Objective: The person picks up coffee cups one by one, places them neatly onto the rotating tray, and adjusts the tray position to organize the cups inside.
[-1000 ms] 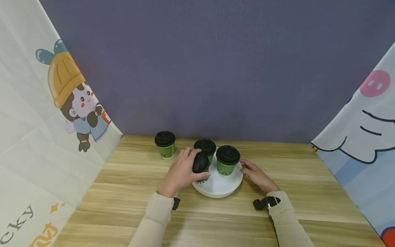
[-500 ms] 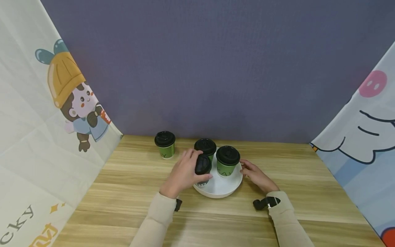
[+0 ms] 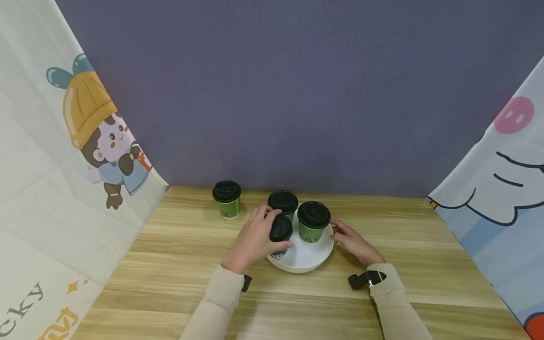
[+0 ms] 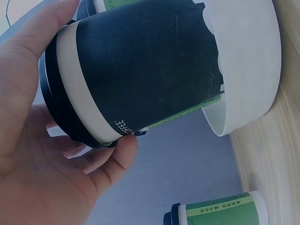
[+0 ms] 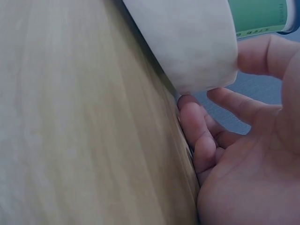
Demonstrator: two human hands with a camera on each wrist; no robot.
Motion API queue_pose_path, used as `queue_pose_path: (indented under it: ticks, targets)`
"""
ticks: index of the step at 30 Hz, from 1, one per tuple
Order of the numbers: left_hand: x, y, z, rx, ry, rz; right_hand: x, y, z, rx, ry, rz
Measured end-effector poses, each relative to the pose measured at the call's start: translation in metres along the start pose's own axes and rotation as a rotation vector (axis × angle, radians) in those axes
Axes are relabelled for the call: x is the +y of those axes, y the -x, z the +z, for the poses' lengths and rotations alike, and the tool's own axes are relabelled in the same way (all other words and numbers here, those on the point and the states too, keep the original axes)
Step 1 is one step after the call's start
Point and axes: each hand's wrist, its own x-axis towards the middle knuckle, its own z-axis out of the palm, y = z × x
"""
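A dark paper coffee cup (image 4: pixel 150 61) with a black lid is gripped near its lid by my left hand (image 3: pixel 251 238); thumb and fingers curl round it. Its base is behind the wall of a deep round white plate (image 3: pixel 303 264) in the left wrist view. Two green coffee cups with black lids also stand in that plate: one at the back (image 3: pixel 283 202), partly hidden, and one on the right (image 3: pixel 312 231). At the plate's right side, my right hand (image 3: pixel 354 243) holds its outer wall, thumb by the rim and fingertips lower down.
Another green coffee cup (image 3: pixel 229 208) with a black lid stands on the wooden table (image 3: pixel 178 264), back left of the plate. A dark blue-grey panel (image 3: pixel 297 94) rises behind the table, with printed cloths (image 3: pixel 42 189) at the sides.
Over the last second my left hand has brought the dark coffee cup slightly right and toward me, over the plate. My right hand and the green cups stay put.
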Motion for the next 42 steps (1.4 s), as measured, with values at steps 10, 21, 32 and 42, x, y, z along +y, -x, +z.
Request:
queue_pose_path:
  ticks: [10, 21, 32, 42]
  targets:
    - [-0.003, 0.008, -0.003, 0.008, 0.002, 0.041, -0.007, 0.014, 0.011, -0.014, 0.01, 0.006]
    - [-0.004, 0.011, -0.004, 0.006, -0.006, 0.071, -0.002, 0.011, 0.016, 0.066, 0.074, 0.04]
    - [-0.005, 0.013, -0.006, -0.005, 0.004, 0.079, -0.002, 0.011, 0.019, 0.085, 0.07, 0.01]
    - [-0.008, 0.014, -0.008, 0.009, 0.001, 0.086, -0.008, 0.012, 0.018, 0.062, 0.034, 0.01]
